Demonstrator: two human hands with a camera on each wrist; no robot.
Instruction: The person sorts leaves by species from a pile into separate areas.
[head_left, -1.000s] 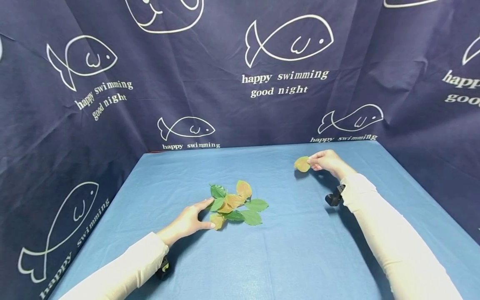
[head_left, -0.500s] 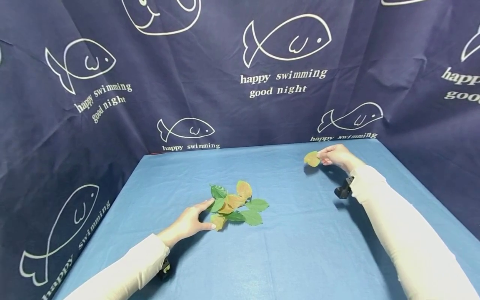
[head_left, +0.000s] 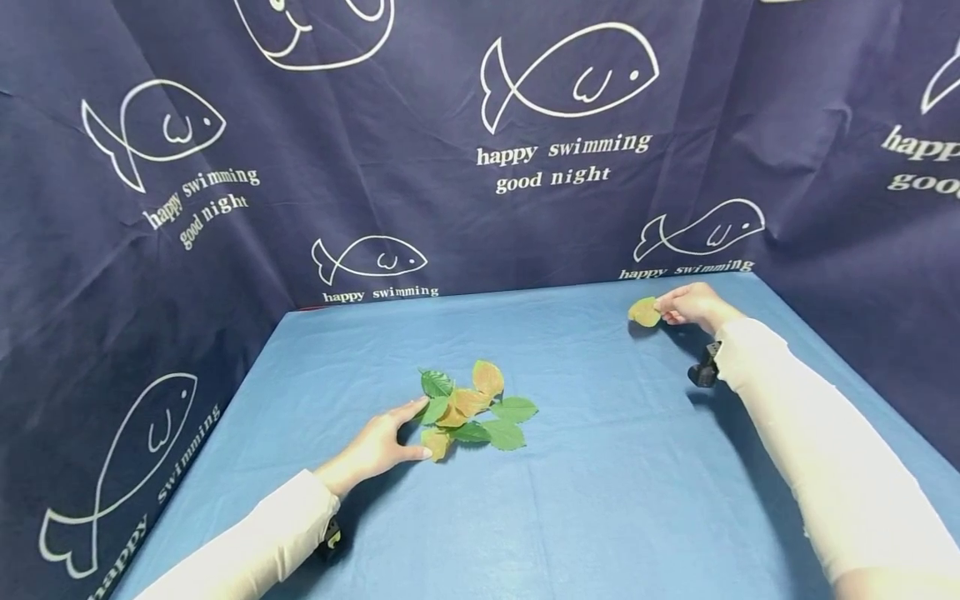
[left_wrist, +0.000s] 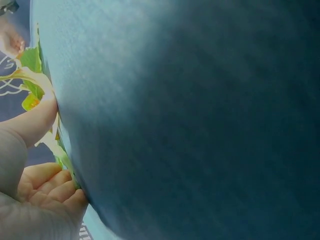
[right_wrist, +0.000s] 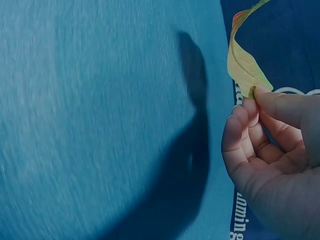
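A yellow-green leaf is pinched at its edge between the thumb and fingers of my right hand, held above the far right of the table. In the right wrist view the leaf looks twisted, with a reddish tip, and its shadow falls on the cloth. My left hand lies at the left side of a loose group of green and yellow-orange leaves. Its thumb touches a yellowish leaf, while the fingers reach a green leaf. Thumb and fingers are spread apart.
A blue cloth covers the table. Dark blue curtains with white fish prints stand behind it and along both sides. A small black camera hangs under the right wrist, another under the left.
My right hand has moved right and slightly farther away, carrying the yellow-green leaf. The left hand and the grouped leaves have stayed in place.
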